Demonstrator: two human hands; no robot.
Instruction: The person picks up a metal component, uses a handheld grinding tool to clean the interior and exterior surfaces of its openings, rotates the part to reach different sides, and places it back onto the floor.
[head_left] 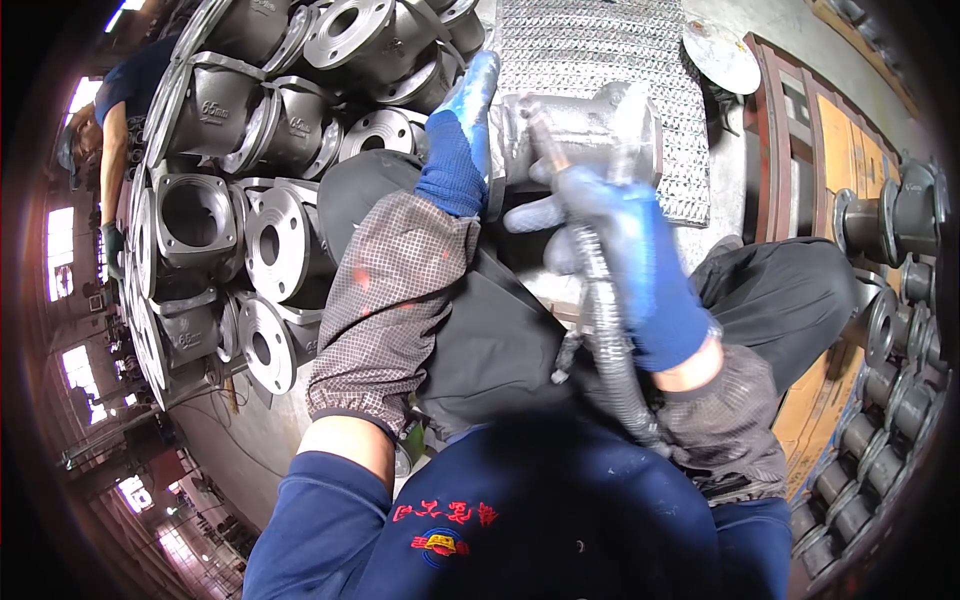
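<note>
Navy shirt (575,515) nearest — grey casting (588,128) lies against left grip (464,130).

This is a metal workshop. Flanged castings (276,247) stand stacked at left, dark fittings (914,222) at right. A workpiece (580,130) rests on a studded plate (600,45).

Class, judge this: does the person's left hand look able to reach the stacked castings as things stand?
Probably yes. The left hand is beside the near edge of the stacked castings, and nothing solid shows between them, though it would likely have to leave the casting in front.
</note>
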